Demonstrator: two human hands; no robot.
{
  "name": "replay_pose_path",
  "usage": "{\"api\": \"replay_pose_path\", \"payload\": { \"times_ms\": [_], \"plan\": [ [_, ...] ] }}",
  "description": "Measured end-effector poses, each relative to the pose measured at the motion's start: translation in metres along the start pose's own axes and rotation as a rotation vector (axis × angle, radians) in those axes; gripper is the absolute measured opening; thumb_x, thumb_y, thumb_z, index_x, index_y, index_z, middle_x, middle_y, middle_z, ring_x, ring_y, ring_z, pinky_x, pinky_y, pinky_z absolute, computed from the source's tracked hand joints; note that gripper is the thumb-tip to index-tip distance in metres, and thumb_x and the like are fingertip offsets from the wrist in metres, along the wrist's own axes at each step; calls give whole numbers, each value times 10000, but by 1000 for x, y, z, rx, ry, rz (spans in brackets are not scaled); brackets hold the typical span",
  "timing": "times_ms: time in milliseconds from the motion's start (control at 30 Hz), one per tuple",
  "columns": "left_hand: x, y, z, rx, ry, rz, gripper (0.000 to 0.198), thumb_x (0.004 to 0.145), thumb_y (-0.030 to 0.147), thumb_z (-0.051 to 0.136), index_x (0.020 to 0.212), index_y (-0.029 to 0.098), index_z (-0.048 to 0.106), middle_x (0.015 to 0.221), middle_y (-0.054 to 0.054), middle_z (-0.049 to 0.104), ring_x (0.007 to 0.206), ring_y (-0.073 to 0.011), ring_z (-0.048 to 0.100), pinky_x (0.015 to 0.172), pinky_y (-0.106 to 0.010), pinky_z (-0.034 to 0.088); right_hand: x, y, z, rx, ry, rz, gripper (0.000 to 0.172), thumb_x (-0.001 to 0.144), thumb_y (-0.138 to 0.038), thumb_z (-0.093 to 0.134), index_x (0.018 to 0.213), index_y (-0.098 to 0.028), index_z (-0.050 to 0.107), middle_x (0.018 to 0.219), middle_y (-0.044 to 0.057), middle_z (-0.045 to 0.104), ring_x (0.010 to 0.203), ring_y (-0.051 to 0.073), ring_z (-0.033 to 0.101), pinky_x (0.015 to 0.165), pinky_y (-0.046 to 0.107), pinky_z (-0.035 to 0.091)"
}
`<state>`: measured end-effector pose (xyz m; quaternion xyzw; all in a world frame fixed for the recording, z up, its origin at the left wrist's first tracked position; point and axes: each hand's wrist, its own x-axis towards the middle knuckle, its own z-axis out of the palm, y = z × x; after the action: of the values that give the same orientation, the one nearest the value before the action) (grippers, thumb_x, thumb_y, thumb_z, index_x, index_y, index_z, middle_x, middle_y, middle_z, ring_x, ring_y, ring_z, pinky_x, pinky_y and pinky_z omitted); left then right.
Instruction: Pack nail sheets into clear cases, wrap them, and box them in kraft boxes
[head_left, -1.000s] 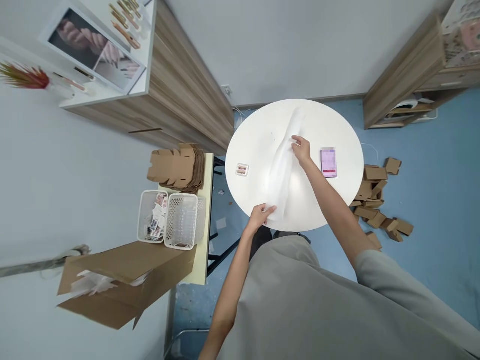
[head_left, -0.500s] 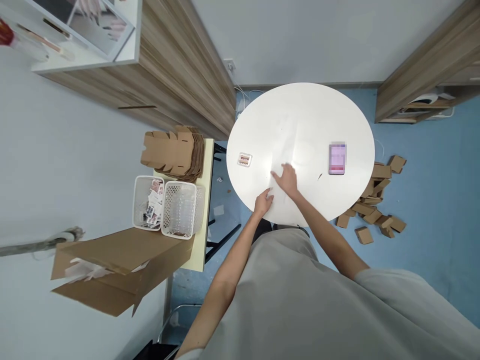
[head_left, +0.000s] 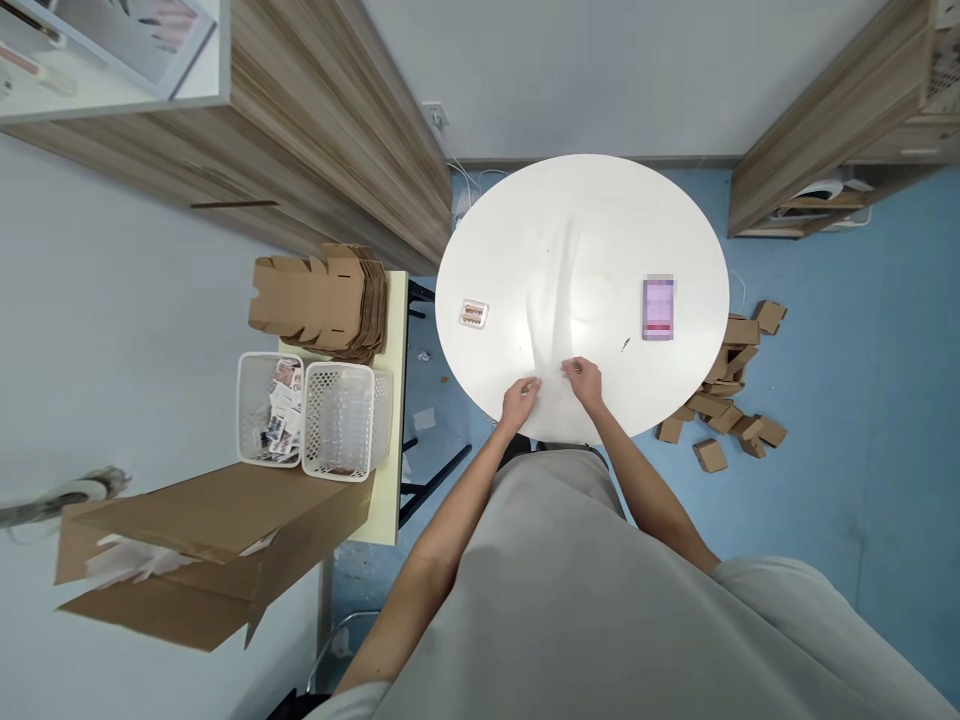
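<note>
A thin white sheet [head_left: 555, 290] lies stretched across the round white table [head_left: 675, 210], hard to tell from the tabletop. My left hand [head_left: 520, 398] and my right hand [head_left: 583, 379] are close together at the table's near edge, each pinching the sheet's near end. A small tray of press-on nails [head_left: 473, 314] sits left of the sheet. A purple card [head_left: 658, 309] lies to the right, with a small dark speck [head_left: 625, 344] near it.
Left of the table a narrow yellow side table [head_left: 394, 420] carries flat cardboard blanks [head_left: 319, 300] and two white mesh baskets [head_left: 311, 415]. An open carton [head_left: 202, 550] stands nearer. Small folded boxes [head_left: 731, 400] litter the blue floor at right. Wooden cabinets flank both sides.
My right hand came back from the sheet's far part to its near end beside the left hand. The sheet, lifted a second ago, now lies flat on the table.
</note>
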<state>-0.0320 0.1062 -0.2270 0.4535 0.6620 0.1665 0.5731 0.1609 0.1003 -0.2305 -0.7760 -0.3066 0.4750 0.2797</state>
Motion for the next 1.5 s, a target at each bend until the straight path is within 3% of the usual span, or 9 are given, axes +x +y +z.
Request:
{"api": "replay_pose_path", "payload": {
  "times_ms": [100,267,433,600,767,933,1200,1367,1500],
  "plan": [
    [4,-7,-4,-151,109,-119,241,975,373,777,1099,170,819,1304,-152,807,1201,-260,746,1048,-390,615,-4,26,-20,141,63,14,290,973,-497,591,942,-226,691,1071,108,841,964,246,785,943,361,600],
    [4,-14,3,-279,216,-325,197,931,266,774,1062,123,804,1109,-146,825,947,-177,747,993,-359,639,-8,62,-31,161,75,79,341,920,-551,604,854,-225,675,1023,119,838,941,249,759,901,357,594],
    [2,-15,11,-195,209,-353,200,803,189,864,972,155,763,940,-84,766,876,-177,713,910,-348,640,3,67,-28,136,72,131,237,935,-436,591,875,-221,671,1059,135,845,910,245,777,903,346,589],
    [6,-12,12,-109,227,-374,428,780,156,889,1152,141,677,1090,-93,712,897,-161,691,864,-311,603,18,63,-34,52,24,127,202,944,-383,609,825,-229,662,993,97,849,877,222,781,873,322,589],
    [20,-6,12,-33,196,-354,279,876,274,859,1057,164,678,988,-62,711,968,-200,663,918,-307,535,22,66,-47,-2,-20,92,227,968,-443,669,912,-225,689,965,72,845,829,209,776,895,336,592],
    [41,5,16,322,195,-208,312,985,475,766,874,209,647,901,-71,698,949,-262,641,917,-339,467,30,65,-55,-49,-4,99,207,1007,-414,634,962,-222,696,1002,73,846,819,205,785,902,334,592],
    [56,-6,1,408,237,-130,234,1070,352,619,913,195,692,997,-77,764,921,-222,651,871,-317,442,39,54,-53,-119,-7,34,172,1013,-308,592,911,-216,695,938,71,836,864,214,788,896,333,579],
    [45,-19,-10,457,146,-110,220,1035,408,662,974,210,737,1069,-95,803,1029,-270,718,937,-348,507,28,51,-53,-158,-55,20,210,1025,-349,588,908,-218,704,961,70,836,888,227,789,906,360,586],
    [58,-17,-25,509,194,22,364,999,411,702,1292,197,711,1275,-152,760,1210,-328,710,1116,-449,530,15,52,-45,-250,-23,7,194,999,-398,667,1016,-212,720,1062,105,833,1012,270,775,936,396,590]
  ]
}}
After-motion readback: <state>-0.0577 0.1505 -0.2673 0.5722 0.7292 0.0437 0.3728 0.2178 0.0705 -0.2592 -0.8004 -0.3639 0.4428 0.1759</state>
